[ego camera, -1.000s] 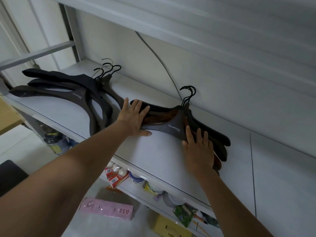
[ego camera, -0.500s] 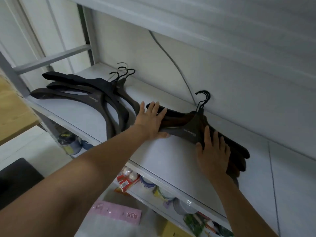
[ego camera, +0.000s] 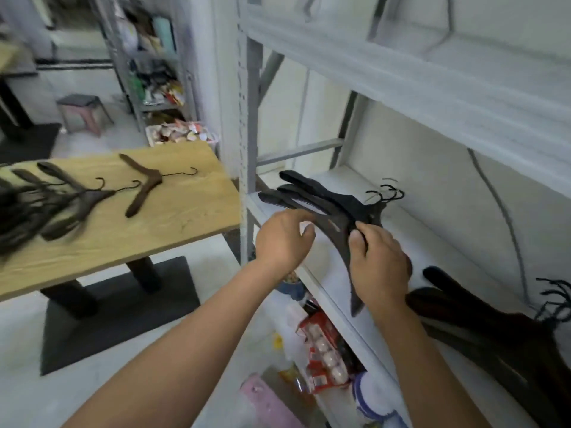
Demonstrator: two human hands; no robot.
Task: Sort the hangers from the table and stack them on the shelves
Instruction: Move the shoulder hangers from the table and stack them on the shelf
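1. Black hangers point(ego camera: 312, 193) stacked flat on the shelf point(ego camera: 438, 236), hooks turned toward the back wall. One set of arms fans out to the far left; the other curves down toward the shelf's front edge.
2. Right hand point(ego camera: 381, 264) on the near, downward-curving arm of that stack, thumb on top and fingers curled round its far edge in a pinch. Forearm reaching up from below, wrist roughly in line with it.
3. Left hand point(ego camera: 282, 239) just left of the stack's middle, below the fanned arm tips. Fingers loosely curled, thumb out, nothing plainly held. Touching the wood or only beside it: cannot tell.
4. Likely step: squaring the black stack so the fanned arms line up, with the right hand steering the near arm and the left placed to nudge the spread tips.
5. Brown hangers point(ego camera: 500, 341) to the right of the black stack, on the same shelf and well apart from it.
6. Table point(ego camera: 185, 211) to the left of the black stack, beyond the shelf post, carrying a lone brown hanger point(ego camera: 143, 188) and a blurred dark heap of hangers point(ego camera: 40, 205) not yet sorted. Left hand the nearer for fetching those.
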